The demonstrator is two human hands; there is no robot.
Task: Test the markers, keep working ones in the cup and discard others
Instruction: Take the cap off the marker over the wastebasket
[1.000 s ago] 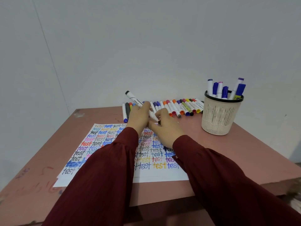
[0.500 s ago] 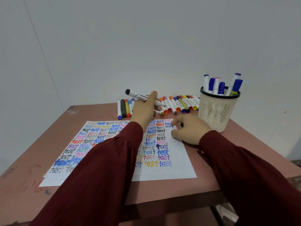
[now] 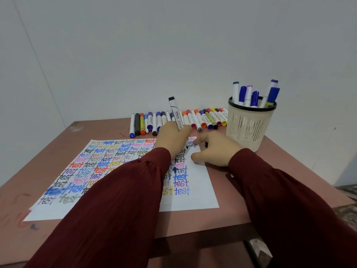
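The left hand (image 3: pixel 173 136) grips a black marker (image 3: pixel 174 111) nearly upright, nib on the sheet (image 3: pixel 199 198), seemingly to add another "test" to the many there. Its barrel reads "REAT" and "2~3mm". Apart from it, the right hand (image 3: pixel 216 149) rests on the sheet, likely steadying it. Whether it pinches a cap I cannot tell. The cup (image 3: pixel 249 128) stands just beside.

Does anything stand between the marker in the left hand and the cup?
Yes: the right hand rests on the paper directly between the marker held by the left hand and the cup. Nothing else visibly blocks that path.
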